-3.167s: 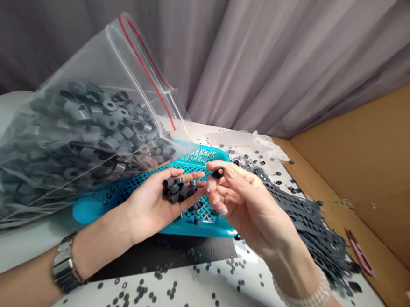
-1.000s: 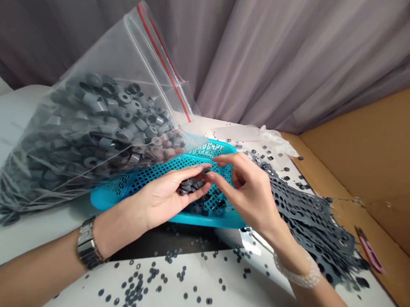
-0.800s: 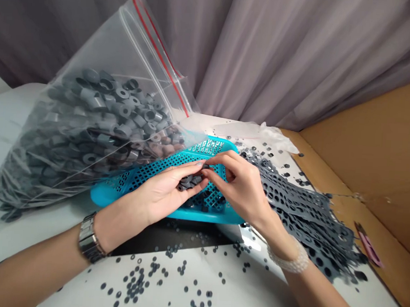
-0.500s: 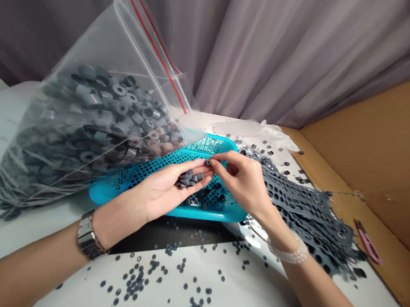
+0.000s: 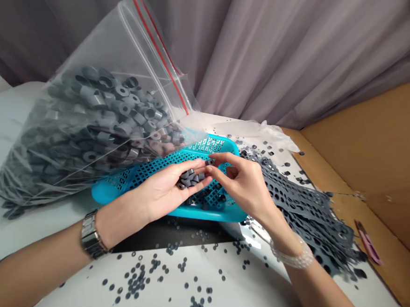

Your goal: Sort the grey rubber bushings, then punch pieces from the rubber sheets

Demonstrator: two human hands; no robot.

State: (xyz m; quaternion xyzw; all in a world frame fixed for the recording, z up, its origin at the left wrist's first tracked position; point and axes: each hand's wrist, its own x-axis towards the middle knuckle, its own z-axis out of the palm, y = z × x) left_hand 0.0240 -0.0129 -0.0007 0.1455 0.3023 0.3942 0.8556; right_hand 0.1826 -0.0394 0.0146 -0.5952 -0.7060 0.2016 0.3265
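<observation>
My left hand [image 5: 167, 186] is palm up and cupped around several small dark grey rubber rings [image 5: 189, 176] lying on its fingers. Between the thumb and forefinger of my right hand [image 5: 241, 177] is one small grey ring [image 5: 210, 162], right by the left fingertips; its hole faces me. Both hands are over a turquoise perforated basket [image 5: 218, 215], with more dark pieces inside, partly hidden by my hands. At the left, a clear zip bag [image 5: 103, 48] with a red strip bulges with many grey rings [image 5: 94, 99].
Dark punched rubber sheets [image 5: 303, 207] are piled at the right. Pink-handled scissors [image 5: 369, 244] lie by a cardboard panel [image 5: 379, 123]. Small dark discs [image 5: 136, 279] are scattered over the white table [image 5: 251, 292]. A grey curtain [image 5: 268, 50] hangs behind.
My right thumb and forefinger have spread a little around the small ring, and its hole has turned towards me. The left hand has barely moved.
</observation>
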